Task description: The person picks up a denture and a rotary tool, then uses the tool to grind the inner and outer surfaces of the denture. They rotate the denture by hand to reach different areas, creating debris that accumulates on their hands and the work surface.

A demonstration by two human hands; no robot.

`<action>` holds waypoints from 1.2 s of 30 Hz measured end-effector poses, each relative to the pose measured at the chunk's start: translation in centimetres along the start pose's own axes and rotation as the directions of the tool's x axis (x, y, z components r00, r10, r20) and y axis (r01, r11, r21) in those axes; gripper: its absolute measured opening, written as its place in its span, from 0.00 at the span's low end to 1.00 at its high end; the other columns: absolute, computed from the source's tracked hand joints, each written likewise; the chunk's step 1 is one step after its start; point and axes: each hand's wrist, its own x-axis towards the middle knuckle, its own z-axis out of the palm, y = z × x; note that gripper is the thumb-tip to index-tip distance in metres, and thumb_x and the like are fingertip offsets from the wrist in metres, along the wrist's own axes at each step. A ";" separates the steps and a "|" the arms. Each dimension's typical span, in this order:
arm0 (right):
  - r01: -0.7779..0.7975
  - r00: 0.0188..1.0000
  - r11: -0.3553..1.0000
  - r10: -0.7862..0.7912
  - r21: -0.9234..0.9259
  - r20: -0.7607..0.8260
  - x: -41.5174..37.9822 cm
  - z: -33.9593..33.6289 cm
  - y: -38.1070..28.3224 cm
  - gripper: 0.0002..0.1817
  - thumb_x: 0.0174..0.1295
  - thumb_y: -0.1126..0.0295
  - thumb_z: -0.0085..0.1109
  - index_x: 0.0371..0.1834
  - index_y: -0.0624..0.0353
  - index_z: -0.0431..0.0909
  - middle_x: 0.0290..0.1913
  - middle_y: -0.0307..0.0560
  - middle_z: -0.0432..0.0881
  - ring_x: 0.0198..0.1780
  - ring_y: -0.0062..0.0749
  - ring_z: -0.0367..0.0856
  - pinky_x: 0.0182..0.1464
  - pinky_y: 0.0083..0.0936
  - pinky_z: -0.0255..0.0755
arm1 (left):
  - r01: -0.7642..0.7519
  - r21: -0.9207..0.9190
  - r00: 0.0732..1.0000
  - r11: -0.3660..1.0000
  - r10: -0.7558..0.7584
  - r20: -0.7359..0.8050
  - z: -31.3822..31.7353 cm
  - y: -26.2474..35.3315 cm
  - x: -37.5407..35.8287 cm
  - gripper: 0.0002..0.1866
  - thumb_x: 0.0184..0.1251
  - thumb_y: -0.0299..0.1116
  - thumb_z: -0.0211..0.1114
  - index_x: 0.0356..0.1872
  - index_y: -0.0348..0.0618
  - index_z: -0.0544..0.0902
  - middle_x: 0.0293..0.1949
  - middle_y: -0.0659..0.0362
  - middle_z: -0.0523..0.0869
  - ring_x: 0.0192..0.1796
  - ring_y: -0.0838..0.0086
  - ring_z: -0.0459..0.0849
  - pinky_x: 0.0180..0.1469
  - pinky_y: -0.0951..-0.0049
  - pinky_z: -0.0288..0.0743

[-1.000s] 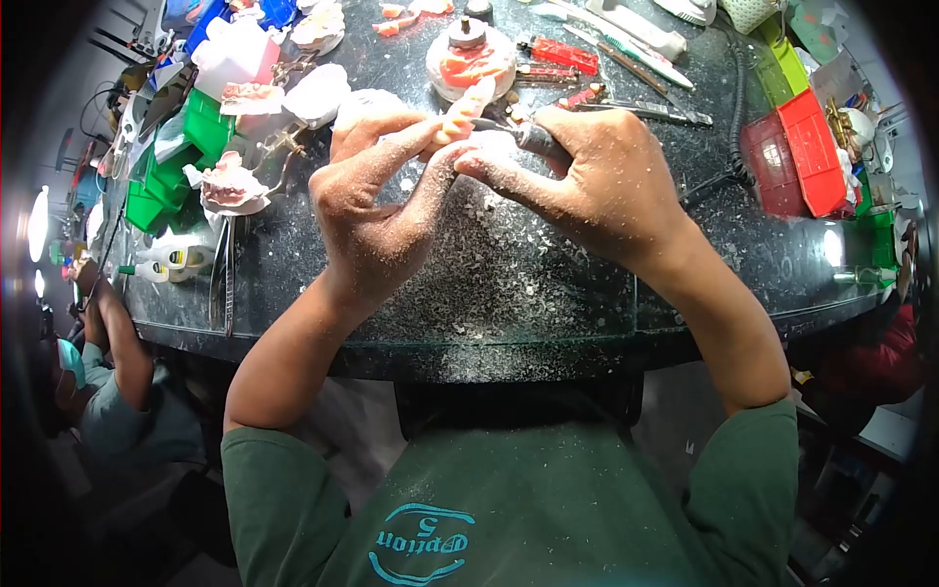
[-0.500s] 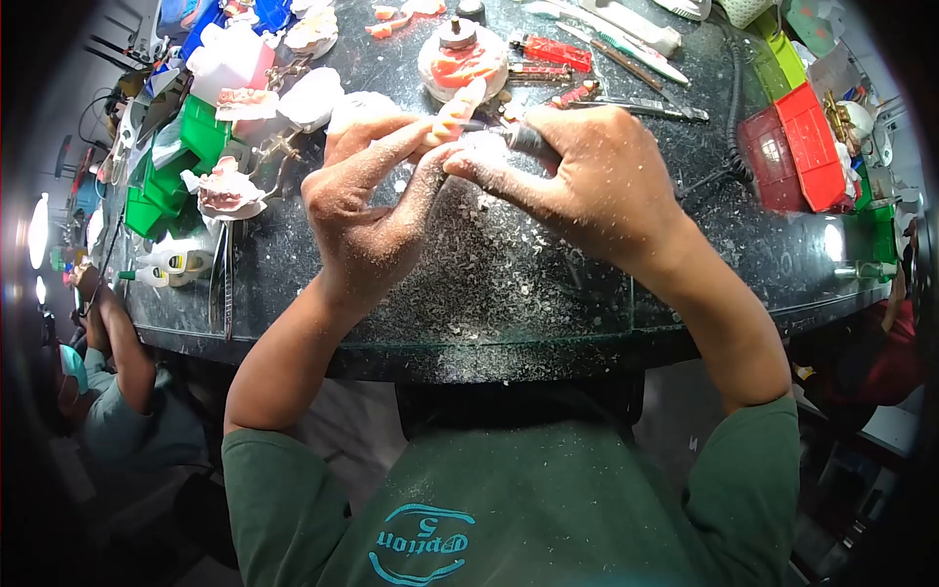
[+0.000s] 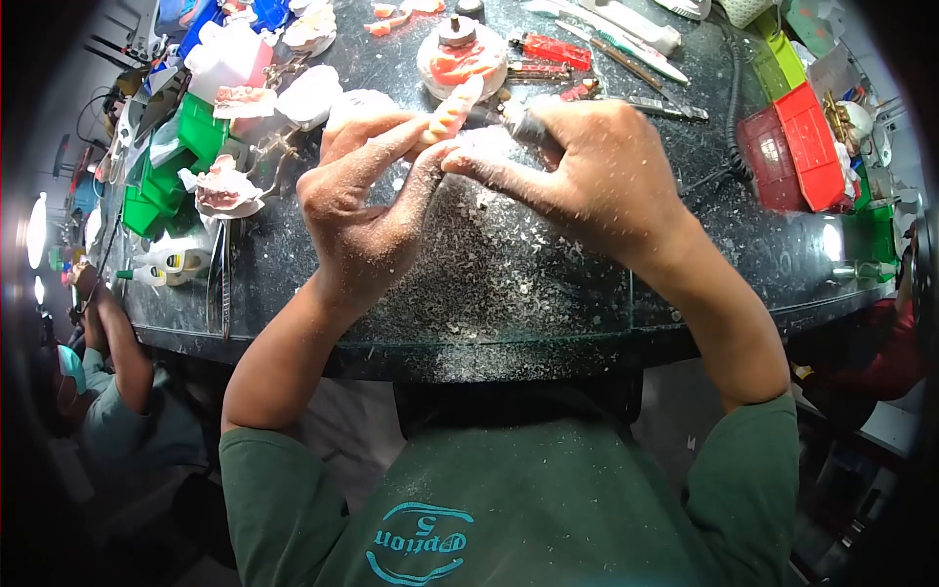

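My left hand (image 3: 367,191) pinches a pink denture (image 3: 453,112) with a row of teeth between thumb and fingers. Wrapped round a dark rotary handpiece (image 3: 529,128), my right hand (image 3: 611,181) has its tip end close to the denture; whether they touch I cannot tell. The two thumbs meet just below the denture. Pale dust and shavings (image 3: 479,284) cover the dark bench beneath and speckle both hands. Beyond the denture stands a round plaster piece (image 3: 462,64) with pink material and a metal knob on top.
Green bins (image 3: 203,135), plaster models (image 3: 227,189) and a bottle (image 3: 181,262) lie left. Red tools (image 3: 556,51), brushes and a metal instrument (image 3: 655,108) lie beyond my right hand. A red bin (image 3: 810,147) and cord (image 3: 736,108) are right. Other people sit at both sides.
The denture has tilted slightly in my left hand, and the handpiece's tip has shifted a little with my right hand. The bench items look the same.
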 end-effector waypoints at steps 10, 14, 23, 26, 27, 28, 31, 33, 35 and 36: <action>0.000 0.999 1.000 -0.001 -0.005 -0.038 0.1 -0.5 0.3 0.42 0.46 0.23 0.61 0.32 0.59 0.88 0.23 0.54 0.84 0.29 0.49 0.87 0.34 0.39 0.81 | -0.005 -0.001 1.000 1.000 0.005 -0.001 0.0 -0.1 -0.2 0.12 0.53 0.20 0.73 0.41 0.34 0.88 0.38 0.50 0.89 0.43 0.65 0.85 0.51 0.69 0.74; 0.006 0.998 1.000 -0.007 -0.028 -0.056 0.1 -0.4 0.5 0.42 0.47 0.24 0.61 0.31 0.59 0.88 0.22 0.54 0.83 0.29 0.49 0.87 0.33 0.38 0.81 | -0.007 -0.035 1.000 0.999 0.006 -0.019 0.1 -0.5 -0.2 0.12 0.54 0.21 0.73 0.40 0.33 0.88 0.38 0.50 0.89 0.43 0.65 0.85 0.51 0.68 0.74; 0.262 0.961 0.849 -0.185 0.460 -0.205 0.7 -0.7 1.8 0.11 0.61 0.66 0.71 0.35 0.62 0.81 0.21 0.32 0.75 0.25 0.10 0.69 0.26 0.17 0.64 | 0.423 -0.620 0.901 0.660 -0.380 0.210 0.3 1.2 -0.5 0.16 0.65 0.24 0.70 0.52 0.29 0.83 0.44 0.52 0.89 0.50 0.77 0.84 0.57 0.76 0.76; 0.246 0.969 0.821 -0.194 0.515 -0.153 0.6 -0.7 2.0 0.07 0.59 0.71 0.68 0.37 0.62 0.82 0.28 0.45 0.81 0.29 0.29 0.79 0.33 0.25 0.72 | 0.435 -0.639 0.899 0.634 -0.347 0.268 0.4 0.5 -0.4 0.17 0.66 0.25 0.70 0.54 0.28 0.81 0.46 0.50 0.88 0.49 0.75 0.84 0.56 0.75 0.76; 0.241 0.970 0.828 -0.203 0.507 -0.130 0.5 -0.9 2.0 0.07 0.57 0.72 0.67 0.38 0.61 0.83 0.31 0.52 0.84 0.31 0.39 0.84 0.36 0.29 0.76 | 0.443 -0.641 0.895 0.626 -0.345 0.282 0.4 0.4 -0.3 0.16 0.66 0.26 0.70 0.53 0.29 0.82 0.45 0.51 0.88 0.49 0.76 0.85 0.56 0.75 0.76; 0.276 0.961 0.802 -0.234 0.529 -0.146 0.5 -0.6 2.1 0.07 0.56 0.74 0.67 0.38 0.61 0.83 0.30 0.52 0.83 0.30 0.40 0.84 0.35 0.29 0.75 | 0.452 -0.642 0.891 0.619 -0.345 0.295 0.3 0.4 -0.2 0.16 0.66 0.26 0.70 0.52 0.30 0.83 0.45 0.52 0.89 0.48 0.76 0.85 0.55 0.75 0.76; 0.348 0.937 0.771 -0.303 0.534 -0.174 0.7 0.2 2.3 0.08 0.55 0.76 0.67 0.38 0.62 0.82 0.29 0.53 0.83 0.29 0.42 0.83 0.34 0.30 0.75 | 0.417 -0.537 0.908 0.733 -0.310 0.282 0.4 0.6 0.1 0.13 0.65 0.27 0.71 0.49 0.34 0.86 0.40 0.56 0.90 0.45 0.78 0.85 0.52 0.75 0.77; 0.352 0.936 0.819 -0.313 0.452 -0.162 0.3 -0.3 1.6 0.07 0.56 0.77 0.66 0.37 0.62 0.82 0.28 0.53 0.82 0.28 0.44 0.83 0.33 0.30 0.74 | 0.345 -0.402 0.935 0.848 -0.271 0.229 0.2 0.8 0.2 0.13 0.64 0.28 0.72 0.48 0.36 0.87 0.38 0.56 0.90 0.43 0.78 0.85 0.50 0.75 0.77; 0.355 0.935 0.810 -0.307 0.466 -0.177 0.5 0.2 1.9 0.07 0.56 0.75 0.66 0.38 0.62 0.82 0.27 0.53 0.82 0.28 0.46 0.82 0.32 0.31 0.74 | 0.293 -0.328 0.951 0.898 -0.237 0.201 0.1 0.9 0.2 0.12 0.63 0.28 0.72 0.47 0.37 0.88 0.37 0.56 0.90 0.42 0.78 0.85 0.49 0.75 0.77; 0.356 0.934 0.806 -0.305 0.473 -0.184 0.6 0.3 2.0 0.07 0.56 0.75 0.66 0.38 0.61 0.81 0.27 0.54 0.82 0.28 0.47 0.82 0.32 0.31 0.74 | 0.281 -0.328 0.954 0.902 -0.227 0.195 0.2 0.8 0.2 0.13 0.62 0.28 0.73 0.47 0.37 0.88 0.37 0.56 0.90 0.41 0.78 0.86 0.49 0.75 0.77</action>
